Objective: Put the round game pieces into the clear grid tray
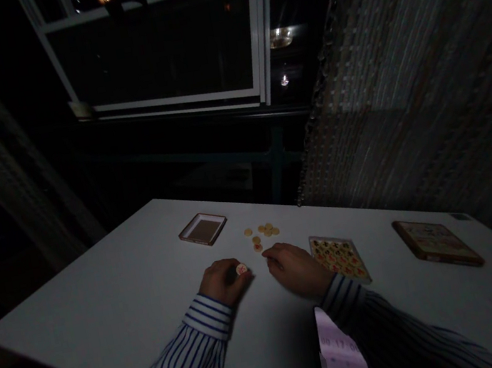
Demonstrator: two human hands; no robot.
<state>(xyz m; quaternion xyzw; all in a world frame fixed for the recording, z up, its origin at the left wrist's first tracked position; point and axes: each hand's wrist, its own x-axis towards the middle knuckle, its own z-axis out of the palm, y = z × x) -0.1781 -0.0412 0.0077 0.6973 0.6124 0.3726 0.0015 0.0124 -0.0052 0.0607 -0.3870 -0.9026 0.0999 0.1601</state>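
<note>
My left hand (223, 282) is closed on a round xiangqi piece (241, 269), its red-marked face turned toward me. My right hand (296, 267) hovers low over the table, with thumb and index finger close to a loose red-marked piece (258, 248); whether they hold anything is hard to make out. Just behind that piece lies another plain-looking disc (256, 240). Farther back, several pale discs (268, 229) sit in a cluster, with a single disc (247, 232) to their left. Right of my right hand, a tray of pieces (339, 256) shows rows with black and red characters.
An open shallow box (203, 229) lies at the back left of the white table (118, 295). A decorated box lid (437, 242) rests at the right. A lit phone-like screen (338, 345) shows beneath my right forearm. A window and curtains stand behind the table.
</note>
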